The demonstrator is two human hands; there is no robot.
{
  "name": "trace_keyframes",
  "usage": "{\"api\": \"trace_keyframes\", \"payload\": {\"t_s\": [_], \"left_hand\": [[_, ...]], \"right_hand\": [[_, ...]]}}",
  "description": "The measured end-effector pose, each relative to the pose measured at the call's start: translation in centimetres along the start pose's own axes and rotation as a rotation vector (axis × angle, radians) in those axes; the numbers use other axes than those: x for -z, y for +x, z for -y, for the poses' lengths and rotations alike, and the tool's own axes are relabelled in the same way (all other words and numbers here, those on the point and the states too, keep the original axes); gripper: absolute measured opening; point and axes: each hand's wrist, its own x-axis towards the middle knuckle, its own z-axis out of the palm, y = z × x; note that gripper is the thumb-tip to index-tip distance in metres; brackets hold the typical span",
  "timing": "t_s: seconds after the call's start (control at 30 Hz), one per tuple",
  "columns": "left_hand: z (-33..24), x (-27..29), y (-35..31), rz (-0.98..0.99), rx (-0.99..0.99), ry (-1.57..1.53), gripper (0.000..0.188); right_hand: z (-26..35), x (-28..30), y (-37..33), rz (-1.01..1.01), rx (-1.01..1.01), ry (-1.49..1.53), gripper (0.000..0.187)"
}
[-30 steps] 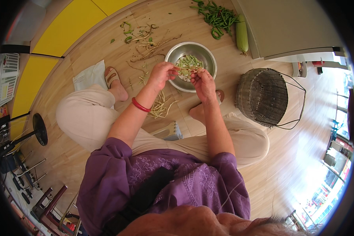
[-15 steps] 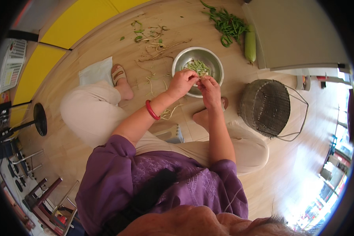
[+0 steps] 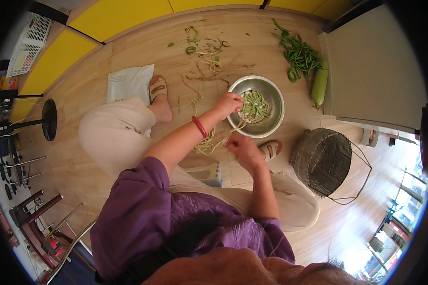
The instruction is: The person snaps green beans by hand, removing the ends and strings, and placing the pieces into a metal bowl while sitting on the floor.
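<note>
My left hand (image 3: pixel 228 104) is closed at the left rim of a steel bowl (image 3: pixel 279 119), its fingertips pinched over the inside. What they pinch is too small to make out. Short green bean pieces (image 3: pixel 255 106) lie in the bowl. Below the bowl's near rim, my right hand (image 3: pixel 246 151) is closed and partly blurred. A pale long bean (image 3: pixel 239 127) runs up from its fingertips across the bowl's edge. More long beans (image 3: pixel 205 146) lie in a loose heap on the floor, left of my right hand and under my left forearm.
Scraps and stems (image 3: pixel 209 59) are scattered beyond the bowl. Green peppers (image 3: pixel 302 56) and a long pale-green gourd (image 3: pixel 320 88) lie at the far right, beside a grey cabinet (image 3: pixel 375 71). A dark wicker basket (image 3: pixel 314 159) stands at right. A white bag (image 3: pixel 128 84) lies near my left foot.
My hands were together over the bowl and are now apart. The right has come down toward me, below the rim; the left is at the bowl's left side. The view has shifted.
</note>
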Motion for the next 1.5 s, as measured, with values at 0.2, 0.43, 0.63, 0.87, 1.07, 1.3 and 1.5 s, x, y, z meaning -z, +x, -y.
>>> {"api": "trace_keyframes", "payload": {"t_s": [0.2, 0.43, 0.63, 0.87, 1.07, 1.3, 1.5], "left_hand": [[3.8, 1.2, 4.5, -0.083, -0.457, 0.566, 0.017], [3.9, 12.5, 12.0, -0.427, -0.237, 1.095, 0.013], [3.6, 17.9, 17.5, -0.490, -0.119, 1.312, 0.017], [5.5, 20.1, 18.3, -0.553, -0.099, 1.044, 0.007], [-0.3, 20.4, 12.2, -0.189, 0.101, -0.227, 0.010], [-6.6, 12.5, 1.6, 0.035, -0.012, -0.206, 0.012], [-8.0, 6.6, -5.3, 0.145, -0.101, 0.045, 0.019]], "right_hand": [[-7.0, -8.1, 2.8, 0.164, 0.122, -0.431, 0.013], [-6.9, -7.9, 5.1, 0.217, -0.131, -0.295, 0.038], [-6.6, -6.2, 7.0, 0.097, -0.100, -0.209, 0.031], [-6.6, -5.7, 8.6, 0.077, -0.102, -0.228, 0.025], [-5.6, -5.6, 9.7, -0.092, 0.029, -0.113, 0.012], [-0.2, -1.5, 9.7, -0.400, -0.103, 0.467, 0.017], [1.8, 0.2, 7.9, -0.507, -0.107, 0.935, 0.016]]}}
